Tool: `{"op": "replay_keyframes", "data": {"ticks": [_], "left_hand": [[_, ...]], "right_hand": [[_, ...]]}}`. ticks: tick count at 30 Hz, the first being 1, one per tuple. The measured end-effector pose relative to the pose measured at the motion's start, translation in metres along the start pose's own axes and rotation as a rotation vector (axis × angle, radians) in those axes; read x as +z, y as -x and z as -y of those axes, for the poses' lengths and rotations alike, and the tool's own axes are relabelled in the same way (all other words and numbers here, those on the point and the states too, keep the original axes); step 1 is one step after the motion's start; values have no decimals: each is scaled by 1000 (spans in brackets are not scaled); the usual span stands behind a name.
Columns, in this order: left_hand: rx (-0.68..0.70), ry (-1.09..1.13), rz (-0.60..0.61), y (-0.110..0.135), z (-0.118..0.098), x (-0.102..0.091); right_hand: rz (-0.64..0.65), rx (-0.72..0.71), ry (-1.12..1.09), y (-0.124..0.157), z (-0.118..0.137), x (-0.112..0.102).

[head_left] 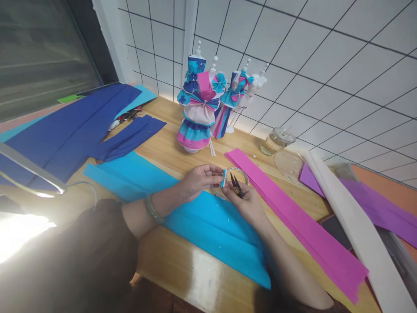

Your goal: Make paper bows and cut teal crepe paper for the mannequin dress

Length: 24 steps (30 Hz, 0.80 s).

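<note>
Between the fingertips of my left hand (pixel 202 179) is a small folded blue-and-white paper piece (pixel 223 178). My right hand (pixel 245 201) is closed around small dark-bladed scissors (pixel 236 184), their tips pointing up and away. Its thumb and finger also meet the lower end of the paper piece. Just behind the scissors lies a thin round ring (pixel 243 171), partly hidden by the hand; I cannot tell what it is. Under both forearms stretches a wide sheet of bright blue crepe paper (pixel 208 226), with a few tiny white scraps on it.
Several small dress forms stand at the back, including one in a tiered paper dress (pixel 195 130). A glass of pale liquid (pixel 275 141) is to their right. Pink paper (pixel 299 217), white paper (pixel 355 226) and purple paper (pixel 374 200) lie right; dark blue paper (pixel 65 130) lies left.
</note>
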State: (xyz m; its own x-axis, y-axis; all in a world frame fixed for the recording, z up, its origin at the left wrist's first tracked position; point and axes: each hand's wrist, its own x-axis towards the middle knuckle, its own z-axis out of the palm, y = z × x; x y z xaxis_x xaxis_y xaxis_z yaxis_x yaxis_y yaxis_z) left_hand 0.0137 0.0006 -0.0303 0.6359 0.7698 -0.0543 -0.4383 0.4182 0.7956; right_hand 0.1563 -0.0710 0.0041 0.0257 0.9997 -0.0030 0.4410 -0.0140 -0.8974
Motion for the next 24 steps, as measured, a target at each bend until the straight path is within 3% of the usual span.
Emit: {"op": "replay_keyframes", "data": {"ticks": [7, 12, 15, 18, 20, 24], "left_hand": [[17, -84, -51, 1, -6, 2], [48, -209, -63, 0, -6, 2], [194, -369, -73, 2, -5, 3], [462, -717, -55, 6, -6, 7], [579, -949, 19, 8, -8, 8], [610, -1073, 124, 9, -8, 9]], "right_hand": [[-44, 51, -87, -3, -6, -6], [92, 237, -561, -5, -7, -10], [220, 346, -771, -6, -7, -14], [310, 428, -852, -6, -6, -15], [344, 456, -856, -5, -6, -15], [358, 470, -855, -4, -4, -16]]}}
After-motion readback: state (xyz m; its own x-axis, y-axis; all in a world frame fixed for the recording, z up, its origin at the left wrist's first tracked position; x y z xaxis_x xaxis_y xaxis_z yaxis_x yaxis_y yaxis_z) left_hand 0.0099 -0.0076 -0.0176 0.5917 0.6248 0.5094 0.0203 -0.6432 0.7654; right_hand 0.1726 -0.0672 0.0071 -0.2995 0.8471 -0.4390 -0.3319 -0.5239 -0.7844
